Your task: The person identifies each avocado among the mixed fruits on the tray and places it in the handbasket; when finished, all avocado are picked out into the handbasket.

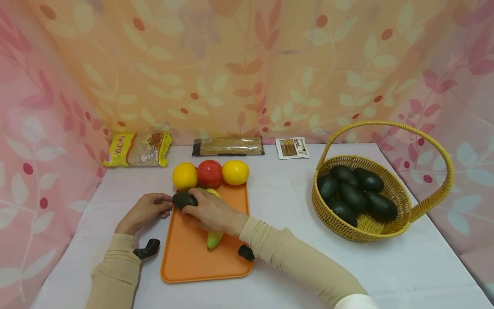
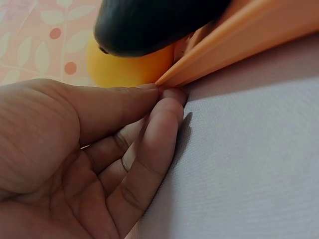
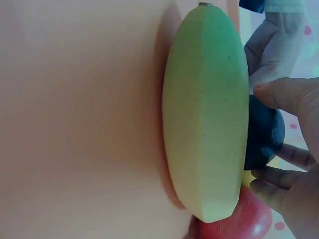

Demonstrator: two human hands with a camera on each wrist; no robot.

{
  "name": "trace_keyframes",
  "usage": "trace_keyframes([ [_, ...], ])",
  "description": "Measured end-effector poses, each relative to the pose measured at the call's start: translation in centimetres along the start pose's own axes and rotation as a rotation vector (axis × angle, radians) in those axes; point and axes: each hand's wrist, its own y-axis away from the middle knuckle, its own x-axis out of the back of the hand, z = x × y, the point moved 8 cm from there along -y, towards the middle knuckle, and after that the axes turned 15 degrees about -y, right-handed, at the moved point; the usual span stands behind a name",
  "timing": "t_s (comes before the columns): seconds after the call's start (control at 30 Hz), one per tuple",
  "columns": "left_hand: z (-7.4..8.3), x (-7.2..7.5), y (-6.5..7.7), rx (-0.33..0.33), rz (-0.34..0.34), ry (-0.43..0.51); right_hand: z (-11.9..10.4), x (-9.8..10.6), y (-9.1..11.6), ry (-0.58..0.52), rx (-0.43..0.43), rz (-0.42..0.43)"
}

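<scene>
My right hand (image 1: 214, 211) holds a dark avocado (image 1: 183, 200) over the far left part of an orange tray (image 1: 193, 257), thumb on one side and fingers on the other. My left hand (image 1: 148, 209) pinches the tray's left rim, as the left wrist view shows, with the avocado (image 2: 149, 25) just above its fingertips. A yellow-green banana (image 3: 207, 109) lies on the tray, partly hidden in the head view by my right hand. Along the tray's far end sit a yellow fruit (image 1: 185, 176), a red apple (image 1: 209, 173) and a lemon (image 1: 236, 172).
To the right stands a wicker basket (image 1: 320, 206) with a tall handle, holding several avocados (image 1: 353, 197). At the back lie a yellow food bag (image 1: 137, 149), a pack of dry noodles (image 1: 228, 146) and a small white packet (image 1: 292, 148). Floral curtains (image 1: 247, 64) enclose the table.
</scene>
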Motion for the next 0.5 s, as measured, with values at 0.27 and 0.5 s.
trace_keyframes([
  [0.27,-0.1,0.0,-0.1,-0.002,0.000,-0.016,-0.5,-0.2,0.1,-0.079,0.022,-0.014],
  [0.5,-0.2,-0.1,-0.1,0.006,-0.002,-0.010,-1.1,-0.6,0.6,-0.042,0.039,-0.041],
])
